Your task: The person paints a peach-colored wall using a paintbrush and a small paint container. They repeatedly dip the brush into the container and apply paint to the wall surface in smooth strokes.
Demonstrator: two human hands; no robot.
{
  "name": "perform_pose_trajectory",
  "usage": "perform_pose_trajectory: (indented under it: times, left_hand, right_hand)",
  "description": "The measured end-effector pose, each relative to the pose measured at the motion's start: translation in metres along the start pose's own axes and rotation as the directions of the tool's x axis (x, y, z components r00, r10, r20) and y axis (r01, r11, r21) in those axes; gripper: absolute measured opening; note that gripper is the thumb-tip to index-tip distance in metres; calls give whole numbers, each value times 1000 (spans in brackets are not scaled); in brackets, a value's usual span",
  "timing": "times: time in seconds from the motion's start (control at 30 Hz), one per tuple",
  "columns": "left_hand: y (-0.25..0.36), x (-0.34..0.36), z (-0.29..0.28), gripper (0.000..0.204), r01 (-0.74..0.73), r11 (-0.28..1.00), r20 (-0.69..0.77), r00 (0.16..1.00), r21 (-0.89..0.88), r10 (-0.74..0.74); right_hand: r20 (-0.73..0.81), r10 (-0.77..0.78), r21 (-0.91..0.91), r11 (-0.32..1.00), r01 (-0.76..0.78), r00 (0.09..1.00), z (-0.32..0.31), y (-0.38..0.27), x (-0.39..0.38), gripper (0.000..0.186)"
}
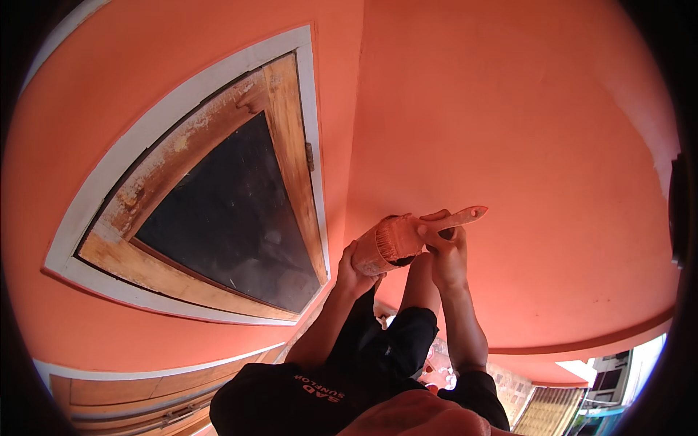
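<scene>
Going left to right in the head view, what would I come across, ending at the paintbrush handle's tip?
Wood-framed dark pane, left hand, paint-smeared container, right hand, tip of the paintbrush handle.

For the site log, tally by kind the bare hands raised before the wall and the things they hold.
Hands: 2, the left hand and the right hand
Paintbrush: 1
Paint container: 1
Total: 4

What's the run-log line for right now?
left hand: gripping container | right hand: holding brush, bristles at container's mouth | surroundings: coral wall, wood-framed dark pane at left
</scene>
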State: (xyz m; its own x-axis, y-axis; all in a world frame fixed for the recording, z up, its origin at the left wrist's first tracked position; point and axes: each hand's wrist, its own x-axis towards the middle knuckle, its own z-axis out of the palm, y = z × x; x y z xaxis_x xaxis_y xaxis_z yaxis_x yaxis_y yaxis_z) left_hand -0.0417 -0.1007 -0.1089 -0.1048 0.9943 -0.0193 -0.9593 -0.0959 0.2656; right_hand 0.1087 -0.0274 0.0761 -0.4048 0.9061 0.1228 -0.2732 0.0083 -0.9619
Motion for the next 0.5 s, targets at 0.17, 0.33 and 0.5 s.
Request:
perform_pose_trajectory:
  times: [0.17,0.33,0.5]
  left_hand:
    - [6,0,22,63,-25,995,-89,996,-96,16]
    - [19,11,29,65,3,993,0,1000,-121,-3]
    - [28,24,25,62,16,977,107,994,-211,7]
  right_hand:
    - [-55,66,12,998,-65,996,-16,-6,18,11]
    - [-23,63,256,965,-55,998,-17,-9,34,19]
    - [-5,102,355,930,-94,995,-11,-12,49,27]
